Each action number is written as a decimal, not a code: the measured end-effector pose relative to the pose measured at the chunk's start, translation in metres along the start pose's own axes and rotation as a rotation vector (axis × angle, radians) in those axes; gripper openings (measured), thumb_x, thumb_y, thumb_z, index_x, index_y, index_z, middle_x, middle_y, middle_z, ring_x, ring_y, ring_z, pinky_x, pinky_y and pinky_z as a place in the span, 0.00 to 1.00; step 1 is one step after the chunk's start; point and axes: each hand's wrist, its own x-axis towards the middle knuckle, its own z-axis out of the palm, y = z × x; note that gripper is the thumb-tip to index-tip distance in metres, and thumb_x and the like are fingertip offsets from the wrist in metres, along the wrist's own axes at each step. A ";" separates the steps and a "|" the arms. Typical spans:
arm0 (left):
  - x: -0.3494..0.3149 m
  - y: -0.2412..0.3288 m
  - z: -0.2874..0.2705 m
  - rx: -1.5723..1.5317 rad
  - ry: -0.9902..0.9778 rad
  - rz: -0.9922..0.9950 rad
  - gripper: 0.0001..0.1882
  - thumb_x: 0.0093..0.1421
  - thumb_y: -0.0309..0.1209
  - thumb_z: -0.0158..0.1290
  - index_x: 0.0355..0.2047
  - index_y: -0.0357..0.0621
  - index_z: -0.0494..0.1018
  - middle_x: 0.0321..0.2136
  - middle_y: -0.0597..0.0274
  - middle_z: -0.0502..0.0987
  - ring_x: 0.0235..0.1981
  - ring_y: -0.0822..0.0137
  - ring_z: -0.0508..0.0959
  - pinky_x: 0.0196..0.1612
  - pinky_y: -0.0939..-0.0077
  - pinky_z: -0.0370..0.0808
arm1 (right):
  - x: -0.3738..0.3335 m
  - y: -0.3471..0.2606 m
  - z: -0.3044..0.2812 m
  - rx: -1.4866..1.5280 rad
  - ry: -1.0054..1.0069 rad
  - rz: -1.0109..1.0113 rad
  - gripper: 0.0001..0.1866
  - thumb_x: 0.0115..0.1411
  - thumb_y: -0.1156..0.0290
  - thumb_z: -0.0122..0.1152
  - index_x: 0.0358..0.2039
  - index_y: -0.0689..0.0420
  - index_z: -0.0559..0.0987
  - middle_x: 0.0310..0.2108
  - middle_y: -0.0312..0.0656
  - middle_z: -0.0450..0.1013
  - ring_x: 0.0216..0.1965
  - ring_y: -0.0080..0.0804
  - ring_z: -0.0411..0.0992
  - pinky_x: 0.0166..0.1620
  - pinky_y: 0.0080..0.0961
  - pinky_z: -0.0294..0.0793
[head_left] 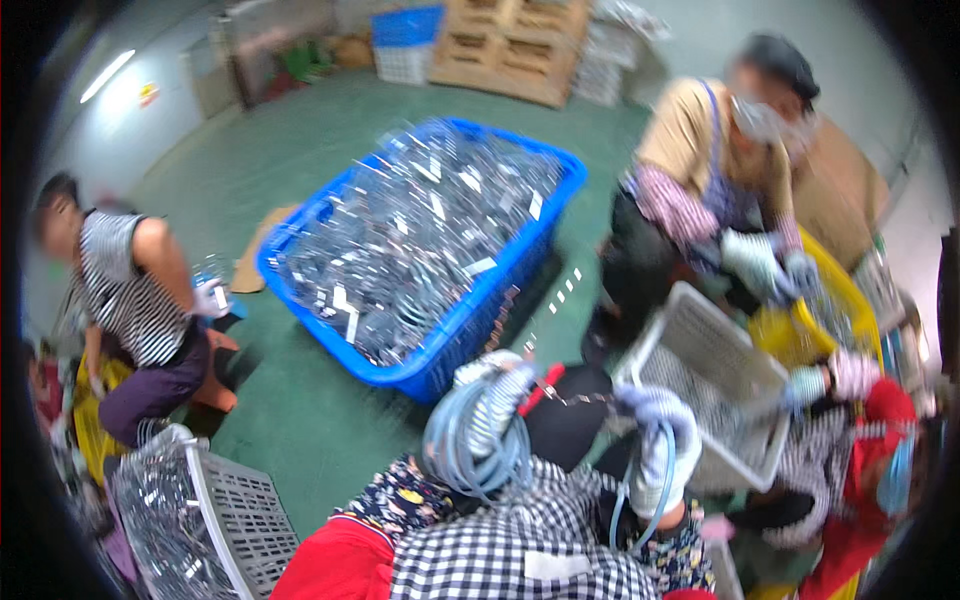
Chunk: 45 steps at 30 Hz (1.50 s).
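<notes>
My left hand [497, 402], in a whitish knit glove, is closed on a thick coil of blue-grey cable or tubing [445, 450]. The coil hangs in several loops around the hand, above my checked apron [490, 550]. Farther right, my gloved right hand [662, 425] is closed on a thin loop of similar blue-grey cable [618, 520], which hangs below it. A thin, blurred strand [580, 399] runs between the two hands. Motion blur hides the fingertips and the cable ends.
Ahead stands a large blue bin [378, 372], heaped with cables. A grey crate [255, 520] of bagged cables is at lower left. Co-workers sit at left and right, around a light grey crate [695, 290] and a yellow tub [850, 275]. A wooden pallet [505, 55] leans far back.
</notes>
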 end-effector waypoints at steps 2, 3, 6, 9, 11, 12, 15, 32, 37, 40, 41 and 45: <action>0.004 -0.009 0.023 -0.149 0.037 -0.250 0.14 0.52 0.40 0.58 0.20 0.43 0.74 0.15 0.73 0.67 0.17 0.80 0.65 0.20 0.84 0.61 | 0.007 0.004 -0.018 -0.124 0.029 0.063 0.09 0.58 0.69 0.52 0.32 0.63 0.72 0.38 0.53 0.73 0.41 0.42 0.72 0.46 0.33 0.70; 0.008 -0.014 0.031 -0.104 -0.008 -0.262 0.10 0.52 0.34 0.58 0.21 0.42 0.74 0.16 0.71 0.69 0.17 0.77 0.68 0.21 0.82 0.64 | 0.013 0.012 -0.034 -0.210 0.060 0.058 0.09 0.59 0.69 0.51 0.33 0.62 0.73 0.38 0.51 0.73 0.41 0.39 0.72 0.46 0.30 0.69; 0.018 -0.054 0.035 0.330 -0.177 0.545 0.03 0.48 0.25 0.58 0.23 0.41 0.75 0.21 0.61 0.74 0.20 0.69 0.73 0.22 0.79 0.67 | 0.031 -0.020 -0.054 -0.314 0.287 0.104 0.08 0.58 0.72 0.53 0.36 0.61 0.75 0.32 0.44 0.74 0.32 0.27 0.73 0.38 0.23 0.71; 0.021 -0.034 0.046 0.540 -0.319 0.671 0.08 0.42 0.21 0.58 0.25 0.42 0.76 0.25 0.57 0.75 0.24 0.60 0.76 0.27 0.76 0.71 | 0.035 -0.037 -0.056 -0.576 0.263 0.128 0.07 0.54 0.76 0.57 0.35 0.59 0.77 0.23 0.38 0.74 0.23 0.20 0.72 0.28 0.17 0.70; 0.019 -0.042 0.051 0.514 -0.300 0.677 0.09 0.40 0.22 0.59 0.26 0.42 0.76 0.25 0.58 0.75 0.25 0.61 0.76 0.28 0.77 0.72 | 0.043 -0.028 -0.068 -0.894 0.211 -0.141 0.08 0.52 0.77 0.57 0.34 0.58 0.78 0.24 0.41 0.75 0.24 0.30 0.74 0.30 0.21 0.72; 0.017 -0.035 0.051 0.471 -0.346 0.576 0.09 0.40 0.22 0.60 0.26 0.41 0.76 0.26 0.58 0.76 0.25 0.64 0.76 0.29 0.77 0.72 | 0.044 -0.023 -0.079 -0.921 0.161 -0.130 0.09 0.51 0.77 0.57 0.35 0.57 0.78 0.25 0.42 0.75 0.25 0.32 0.74 0.31 0.22 0.72; 0.010 -0.048 0.067 0.226 -0.222 0.525 0.06 0.43 0.23 0.60 0.24 0.41 0.76 0.24 0.58 0.75 0.21 0.65 0.76 0.23 0.77 0.71 | 0.037 -0.011 -0.102 -0.803 0.047 -0.006 0.09 0.52 0.76 0.57 0.35 0.58 0.78 0.27 0.42 0.75 0.28 0.30 0.74 0.33 0.21 0.72; 0.012 -0.064 0.107 0.363 -0.361 0.416 0.14 0.43 0.45 0.60 0.25 0.53 0.73 0.20 0.70 0.73 0.19 0.64 0.73 0.22 0.74 0.68 | 0.041 0.016 -0.132 -0.059 0.192 0.540 0.11 0.61 0.66 0.51 0.34 0.61 0.74 0.19 0.35 0.69 0.17 0.16 0.65 0.21 0.14 0.65; 0.010 -0.066 0.093 0.446 -0.633 0.200 0.13 0.41 0.45 0.60 0.23 0.55 0.73 0.19 0.71 0.73 0.19 0.64 0.73 0.22 0.73 0.68 | 0.055 0.019 -0.114 -0.269 0.262 0.429 0.07 0.60 0.71 0.52 0.34 0.60 0.74 0.18 0.33 0.68 0.19 0.14 0.64 0.21 0.13 0.62; 0.013 -0.072 0.090 0.375 -0.642 0.166 0.13 0.42 0.41 0.60 0.24 0.49 0.72 0.18 0.68 0.73 0.18 0.65 0.73 0.23 0.74 0.69 | 0.058 0.025 -0.112 -0.249 0.143 0.564 0.07 0.59 0.71 0.53 0.33 0.61 0.75 0.16 0.33 0.68 0.15 0.14 0.63 0.19 0.14 0.61; 0.016 -0.072 0.090 0.383 -0.656 0.279 0.14 0.42 0.37 0.61 0.26 0.45 0.72 0.20 0.66 0.73 0.19 0.68 0.73 0.23 0.76 0.70 | 0.058 0.028 -0.113 -0.212 0.036 0.679 0.08 0.59 0.71 0.53 0.33 0.61 0.76 0.14 0.34 0.67 0.13 0.14 0.61 0.17 0.14 0.60; 0.015 -0.092 0.085 0.462 -0.603 0.589 0.15 0.44 0.30 0.63 0.30 0.37 0.72 0.24 0.61 0.75 0.24 0.70 0.76 0.29 0.78 0.73 | 0.045 0.038 -0.114 -0.168 -0.142 0.967 0.09 0.57 0.68 0.57 0.34 0.60 0.77 0.17 0.36 0.71 0.15 0.15 0.64 0.18 0.13 0.62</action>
